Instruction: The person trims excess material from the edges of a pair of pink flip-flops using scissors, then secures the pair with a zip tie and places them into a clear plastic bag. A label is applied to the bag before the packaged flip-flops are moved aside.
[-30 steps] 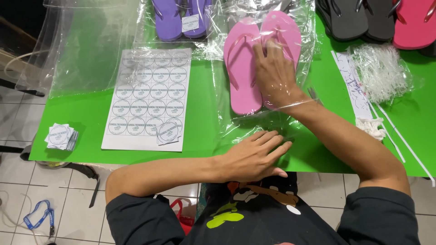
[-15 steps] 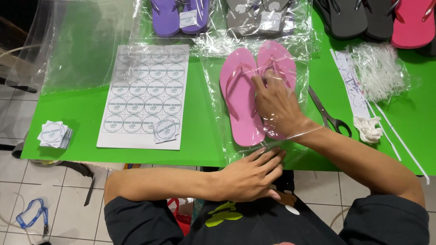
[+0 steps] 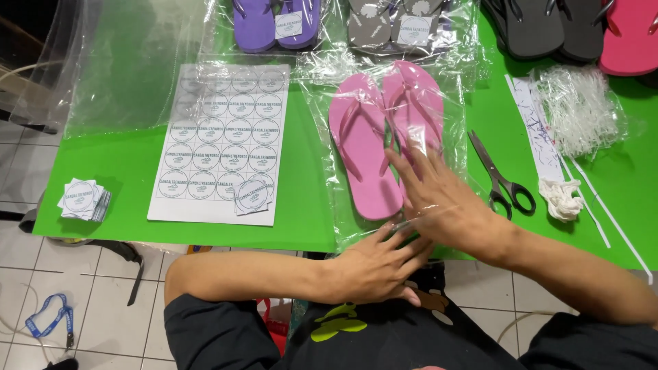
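Flip-flops [image 3: 373,144], a pink pair, lie side by side inside a clear plastic bag [image 3: 329,103] on the green table [image 3: 301,205], toes pointing away from me, heels near the table's front edge. My right hand [image 3: 439,199] is inside the open mouth of the bag, fingers spread flat over the heel of the right-hand sandal, the film draped across my knuckles and wrist. My left hand [image 3: 380,264] sits at the table's edge just below the bag's mouth, fingers splayed and fingertips touching the lip of the plastic beside my right wrist; it pinches nothing that I can see. Just right of the bag lie black-handled scissors [image 3: 500,175], then a crumpled white scrap [image 3: 561,199], paper strips [image 3: 538,130] and a heap of clear plastic ties [image 3: 579,109]. Left of the bag lies a sheet of round stickers [image 3: 223,140], and well apart near the left corner a small stack of cut stickers [image 3: 82,199]. Along the far edge are bagged purple sandals [image 3: 271,24], bagged grey sandals [image 3: 397,24], dark sandals [image 3: 541,27] and a red sandal [image 3: 630,34].
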